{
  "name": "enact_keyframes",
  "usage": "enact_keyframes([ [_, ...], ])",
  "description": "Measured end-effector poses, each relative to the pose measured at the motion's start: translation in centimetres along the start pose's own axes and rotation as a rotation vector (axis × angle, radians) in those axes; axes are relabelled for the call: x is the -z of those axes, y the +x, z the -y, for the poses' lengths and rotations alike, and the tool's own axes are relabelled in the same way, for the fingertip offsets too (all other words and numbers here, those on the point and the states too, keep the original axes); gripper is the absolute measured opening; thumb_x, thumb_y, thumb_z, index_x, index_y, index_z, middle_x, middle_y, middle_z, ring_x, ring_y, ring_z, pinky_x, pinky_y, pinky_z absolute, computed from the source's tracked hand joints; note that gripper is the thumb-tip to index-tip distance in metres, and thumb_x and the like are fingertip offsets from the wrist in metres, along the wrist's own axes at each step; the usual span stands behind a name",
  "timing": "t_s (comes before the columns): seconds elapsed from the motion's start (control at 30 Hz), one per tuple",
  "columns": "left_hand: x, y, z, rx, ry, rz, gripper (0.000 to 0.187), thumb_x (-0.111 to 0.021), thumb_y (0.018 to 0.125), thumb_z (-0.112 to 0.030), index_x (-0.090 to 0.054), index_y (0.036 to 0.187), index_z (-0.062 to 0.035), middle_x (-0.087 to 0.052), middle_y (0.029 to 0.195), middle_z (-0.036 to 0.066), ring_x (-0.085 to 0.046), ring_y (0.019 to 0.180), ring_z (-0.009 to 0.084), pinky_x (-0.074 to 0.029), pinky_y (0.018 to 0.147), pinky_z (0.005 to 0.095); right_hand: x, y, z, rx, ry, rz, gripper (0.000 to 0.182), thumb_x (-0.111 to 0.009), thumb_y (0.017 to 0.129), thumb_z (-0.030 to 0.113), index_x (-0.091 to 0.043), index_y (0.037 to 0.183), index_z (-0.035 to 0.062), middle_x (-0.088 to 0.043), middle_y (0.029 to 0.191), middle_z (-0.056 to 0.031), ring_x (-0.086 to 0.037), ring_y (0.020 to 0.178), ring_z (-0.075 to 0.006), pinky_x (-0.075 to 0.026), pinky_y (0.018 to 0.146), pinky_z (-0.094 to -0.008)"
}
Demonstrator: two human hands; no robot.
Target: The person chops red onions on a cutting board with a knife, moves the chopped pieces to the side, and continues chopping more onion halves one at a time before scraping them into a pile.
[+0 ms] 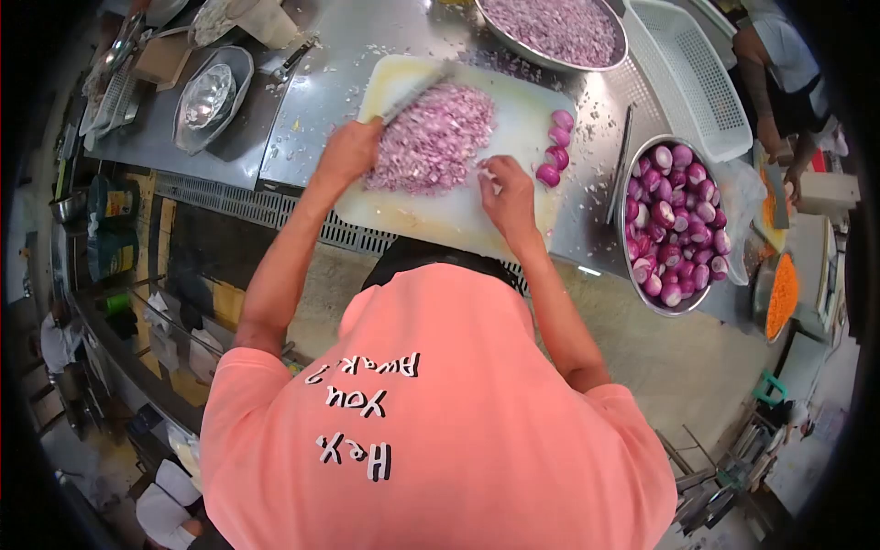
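My left hand (350,151) grips a kitchen knife (420,93), whose blade is blurred and lies along the far left edge of a heap of chopped red onion (434,137). The heap sits on a white cutting board (522,105). At the heap's right side, my right hand (507,194) has its fingers curled together just above the board; what they pinch, if anything, is too small to name. A short row of peeled red onions (557,136) rests along the board's right edge.
Right of the board stand a metal bowl of whole peeled onions (674,225) and a white plastic basket (687,78). A bowl of chopped onion (555,32) is at the back. Another person's hand (779,147) works near an orange heap (782,295). A foil-lined dish (211,99) lies left.
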State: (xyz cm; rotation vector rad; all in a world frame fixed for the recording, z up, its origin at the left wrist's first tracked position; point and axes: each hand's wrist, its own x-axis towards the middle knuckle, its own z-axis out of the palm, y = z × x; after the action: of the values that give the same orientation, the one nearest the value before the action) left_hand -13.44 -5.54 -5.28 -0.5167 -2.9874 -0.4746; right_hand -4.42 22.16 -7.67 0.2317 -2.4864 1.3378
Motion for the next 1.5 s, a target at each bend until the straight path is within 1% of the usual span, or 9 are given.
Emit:
enact_keyframes([
  [0.23, 4.3, -1.2, 0.9, -0.101, -0.207, 0.062, 0.014, -0.056, 0.085, -0.01, -0.058, 0.091, 0.0018, -0.059, 0.069, 0.028, -0.06, 0.074, 0.0481, -0.046, 0.065, 0.0559, -2.4, 10.5, -5.6, 0.099, -0.169, -0.224, 0.022, -0.065, 0.084, 0.012, -0.065, 0.103, 0.0, -0.064, 0.102, -0.0204, -0.061, 0.099, -0.0366, -0.047, 0.087, -0.0437],
  [0.33, 3.2, -1.1, 3.4, 0.009, -0.183, 0.016, 0.014, -0.056, 0.085, -0.01, -0.058, 0.091, 0.0022, -0.06, 0.07, 0.028, -0.061, 0.074, 0.0472, -0.047, 0.066, 0.0558, -3.9, 13.0, -7.7, 0.047, -0.033, 0.026, 0.038, -0.055, 0.094, 0.031, -0.065, 0.114, 0.0009, -0.062, 0.119, -0.0232, -0.056, 0.108, -0.0393, -0.042, 0.098, -0.0438],
  [0.5, -0.8, -2.9, -0.3, 0.186, -0.162, 0.07, 0.015, -0.055, 0.085, -0.01, -0.059, 0.092, 0.0023, -0.062, 0.073, 0.027, -0.062, 0.075, 0.0465, -0.048, 0.067, 0.0557, -4.6, 11.1, -4.3, 0.049, -0.09, 0.211, 0.038, -0.053, 0.095, 0.03, -0.064, 0.111, -0.0021, -0.064, 0.114, -0.0211, -0.057, 0.109, -0.0394, -0.042, 0.097, -0.0422],
  [0.7, 1.2, -4.3, 1.1, 0.011, -0.37, 0.009, 0.017, -0.055, 0.086, -0.012, -0.06, 0.091, 0.0035, -0.059, 0.074, 0.032, -0.059, 0.067, 0.0508, -0.049, 0.058, 0.0529, -1.7, 8.6, -1.4, -0.082, 0.012, 0.322, 0.036, -0.054, 0.096, 0.027, -0.063, 0.115, -0.0026, -0.064, 0.116, -0.02, -0.059, 0.11, -0.0357, -0.045, 0.096, -0.0382],
  [0.8, 2.9, -8.4, 4.7, 0.069, -0.386, -0.018, 0.02, -0.052, 0.092, -0.017, -0.058, 0.087, 0.0009, -0.064, 0.068, 0.024, -0.064, 0.055, 0.0359, -0.049, 0.047, 0.0463, -0.5, 7.4, 0.1, 0.021, -0.032, 0.186, 0.033, -0.055, 0.095, 0.022, -0.062, 0.117, -0.0024, -0.062, 0.122, -0.0192, -0.058, 0.117, -0.0337, -0.044, 0.1, -0.0362],
  [0.87, 3.2, -11.6, 6.0, 0.523, -0.953, 0.251, 0.018, -0.054, 0.095, -0.02, -0.055, 0.091, -0.0022, -0.057, 0.06, 0.009, -0.056, 0.044, 0.0178, -0.044, 0.039, 0.0344, -0.7, 6.3, 0.6, 0.035, -0.046, 0.141, 0.033, -0.055, 0.095, 0.02, -0.061, 0.119, -0.0015, -0.06, 0.124, -0.0187, -0.056, 0.12, -0.034, -0.043, 0.101, -0.0374],
  [0.97, 1.4, -15.8, 5.6, 0.74, -1.259, 0.27, 0.017, -0.055, 0.097, -0.021, -0.051, 0.096, -0.0047, -0.047, 0.059, -0.001, -0.047, 0.044, 0.0072, -0.041, 0.038, 0.0257, -1.7, 4.9, 2.3, 0.079, -0.086, 0.071, 0.034, -0.055, 0.093, 0.017, -0.06, 0.122, 0.0006, -0.056, 0.13, -0.018, -0.05, 0.126, -0.0355, -0.039, 0.105, -0.0408],
  [1.23, -3.6, -13.7, -4.8, 0.76, -1.499, 0.171, 0.013, -0.052, 0.097, -0.016, -0.045, 0.095, -0.0041, -0.048, 0.062, 0.002, -0.048, 0.042, 0.0101, -0.042, 0.036, 0.0278, -6.8, 3.8, 3.3, 0.095, -0.191, -0.041, 0.036, -0.056, 0.09, 0.016, -0.06, 0.123, 0.0038, -0.052, 0.133, -0.0197, -0.042, 0.13, -0.0396, -0.029, 0.111, -0.0488],
  [1.5, -2.5, -9.2, -6.5, 0.65, -1.528, 0.295, 0.007, -0.05, 0.093, -0.007, -0.048, 0.1, -0.0068, -0.047, 0.063, 0.001, -0.047, 0.043, 0.0093, -0.044, 0.037, 0.0274, -7.9, 5.3, 2.7, -0.032, 0.054, -0.223, 0.031, -0.049, 0.095, 0.016, -0.065, 0.116, -0.0005, -0.061, 0.124, -0.0184, -0.054, 0.12, -0.034, -0.038, 0.105, -0.039],
])
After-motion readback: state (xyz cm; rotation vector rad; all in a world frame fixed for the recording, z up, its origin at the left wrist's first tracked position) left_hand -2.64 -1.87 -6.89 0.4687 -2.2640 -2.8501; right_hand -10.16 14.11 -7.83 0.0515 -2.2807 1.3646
